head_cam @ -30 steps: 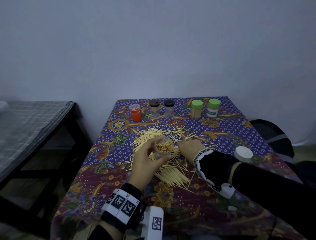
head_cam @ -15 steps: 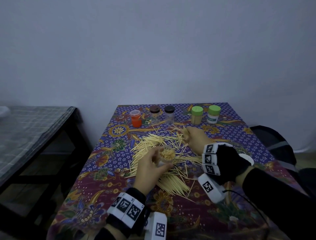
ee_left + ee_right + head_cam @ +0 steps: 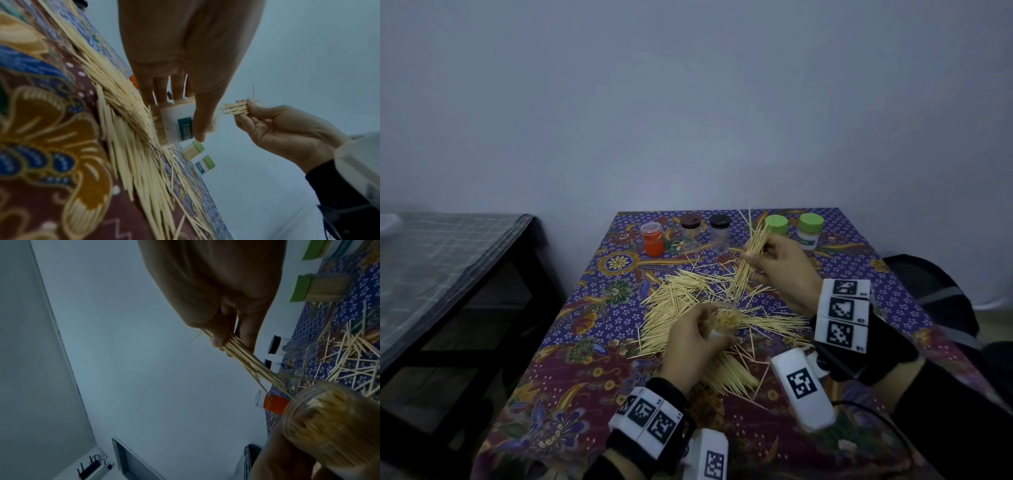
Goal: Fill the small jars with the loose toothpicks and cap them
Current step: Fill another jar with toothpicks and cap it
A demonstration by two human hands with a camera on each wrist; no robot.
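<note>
Step in hand: loading a fresh bunch of toothpicks into the open jar; judged mid-task, since much of the pile is still loose.
Landmark: open jar (image 3: 726, 320), uncapped, packed nearly full, standing in the loose toothpicks (image 3: 681, 301) at mid worktop (image 3: 592, 370).
Left hand (image 3: 693, 346): fingers and thumb curled round the open jar, steadying it; white label with teal print faces the left wrist camera.
Right hand (image 3: 784, 270): pinches a bunch (image 3: 748, 260) of toothpicks, raised behind and to the right of the jar, bunch slanted, lower tips pointing toward the jar mouth but not yet in it.
Green-capped jars (image 3: 792, 229): two, capped and filled, at the far edge beyond the open jar.
Dark-lidded jars (image 3: 705, 231): two, far side, left of the green pair; contents unclear.
Orange jar (image 3: 652, 240): furthest left of that far row.
Next move, judged: bring the bunch's tips over the mouth, square them, slide in parallel to those already packed.
Risk, judged: little room left; splayed tips may catch the rim and spill.
Cap for this jar: not identified in view.
</note>
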